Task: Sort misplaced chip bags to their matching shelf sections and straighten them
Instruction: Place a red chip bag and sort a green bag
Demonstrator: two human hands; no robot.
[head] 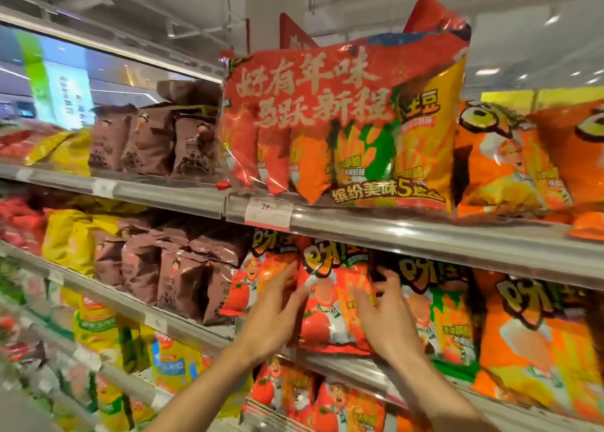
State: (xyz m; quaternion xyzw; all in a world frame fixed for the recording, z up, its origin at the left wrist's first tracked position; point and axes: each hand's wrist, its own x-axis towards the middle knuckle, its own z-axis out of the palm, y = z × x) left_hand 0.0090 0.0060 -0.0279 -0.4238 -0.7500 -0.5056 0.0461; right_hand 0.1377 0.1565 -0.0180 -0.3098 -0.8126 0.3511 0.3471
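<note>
Hands met at the lower centre of the frame on a red tomato chip bag (330,304) standing on the middle shelf (425,245). Left hand (274,314) lay against the bag's left edge with fingers straight and spread, pressing rather than gripping. Right hand (382,314) rested on the bag's right side, its fingers reaching up toward the dark top of the neighbouring green-and-orange bag (434,310); whether those fingertips curled round anything could not be told through the blur. Another red bag (248,284) stood just left of the held one, beside a row of brown bags (170,268). Above, on the upper shelf, a large red multipack (340,131) filled the centre of the frame, with orange bags (510,160) to its right and more brown bags to its left.
</note>
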